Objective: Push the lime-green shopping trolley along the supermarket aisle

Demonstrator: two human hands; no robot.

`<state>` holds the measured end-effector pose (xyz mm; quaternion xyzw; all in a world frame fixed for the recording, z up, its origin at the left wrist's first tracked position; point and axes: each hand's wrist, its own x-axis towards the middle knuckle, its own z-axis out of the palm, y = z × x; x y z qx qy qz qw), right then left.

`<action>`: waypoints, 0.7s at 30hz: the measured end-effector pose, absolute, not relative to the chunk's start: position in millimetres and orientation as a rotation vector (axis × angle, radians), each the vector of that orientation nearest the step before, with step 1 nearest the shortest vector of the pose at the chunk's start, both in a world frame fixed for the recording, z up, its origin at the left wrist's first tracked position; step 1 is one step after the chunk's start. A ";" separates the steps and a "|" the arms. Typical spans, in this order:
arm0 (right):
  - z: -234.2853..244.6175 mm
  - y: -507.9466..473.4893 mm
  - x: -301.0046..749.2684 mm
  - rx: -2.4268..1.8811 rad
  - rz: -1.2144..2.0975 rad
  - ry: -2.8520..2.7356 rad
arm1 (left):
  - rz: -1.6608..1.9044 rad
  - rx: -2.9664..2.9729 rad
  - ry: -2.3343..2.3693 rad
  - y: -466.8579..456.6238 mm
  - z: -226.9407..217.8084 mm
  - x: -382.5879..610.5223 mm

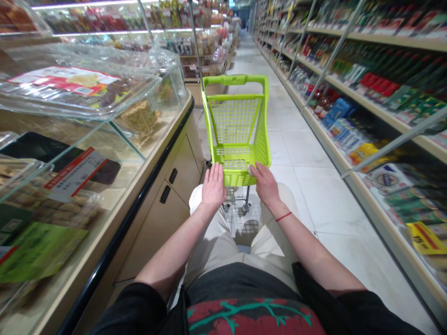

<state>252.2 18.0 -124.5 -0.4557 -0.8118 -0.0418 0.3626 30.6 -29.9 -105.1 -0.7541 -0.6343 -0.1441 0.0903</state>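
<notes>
A small lime-green shopping cart [237,116] stands in the aisle straight ahead, its basket empty and its handle at the far end. My left hand [213,187] lies flat against the near rim of the basket, fingers stretched out and together. My right hand [266,184] is on the same rim to the right, fingers bent over the edge; a red string is round its wrist. My knees in light trousers show below the cart.
A glass display counter [104,139] with packaged foods runs along the left, with cupboard doors [174,186] under it. Shelves of bottles and packets [366,102] line the right. The white tiled aisle [307,177] stretches ahead between them.
</notes>
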 end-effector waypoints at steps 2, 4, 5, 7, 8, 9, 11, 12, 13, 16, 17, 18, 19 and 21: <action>-126.6 18.1 258.1 -1.185 -0.084 -2.037 | -0.432 -2.242 -1.889 -30.0 -105.6 31.3; -127.6 17.1 253.9 -1.173 -0.048 -2.032 | -0.440 -2.246 -1.893 -30.4 -106.1 32.0; -127.6 16.2 248.5 -1.161 -0.033 -2.043 | -0.446 -2.248 -1.896 -30.6 -106.4 32.2; -126.3 13.6 232.8 -1.134 -0.017 -2.074 | -0.458 -2.249 -1.902 -31.2 -107.5 32.2; -125.0 12.1 223.5 -1.118 -0.017 -2.095 | -0.464 -2.249 -1.904 -31.5 -108.2 32.1; -123.2 10.5 213.9 -1.099 -0.019 -2.119 | -0.468 -2.249 -1.902 -31.8 -109.2 32.0; -118.7 7.4 195.8 -1.049 -0.020 -2.182 | -0.470 -2.259 -1.881 -32.2 -111.5 31.9; -116.3 6.1 188.0 -1.023 -0.017 -2.214 | -0.469 -2.268 -1.862 -32.4 -112.7 32.0; -114.2 5.0 181.6 -1.003 -0.013 -2.240 | -0.469 -2.277 -1.844 -32.6 -113.8 32.2; -110.4 3.6 171.4 -0.987 -0.004 -2.270 | -0.473 -2.281 -1.821 -32.9 -115.9 33.2; -110.2 3.8 171.0 -0.989 -0.005 -2.273 | -0.473 -2.276 -1.822 -33.0 -116.0 33.5; -110.5 4.3 171.8 -0.989 -0.006 -2.277 | -0.469 -2.271 -1.823 -33.1 -115.9 33.7; -111.3 5.1 173.4 -0.987 -0.006 -2.284 | -0.464 -2.271 -1.821 -33.1 -115.6 33.8; -113.4 7.2 178.2 -0.985 -0.010 -2.285 | -0.457 -2.276 -1.816 -33.3 -114.9 33.7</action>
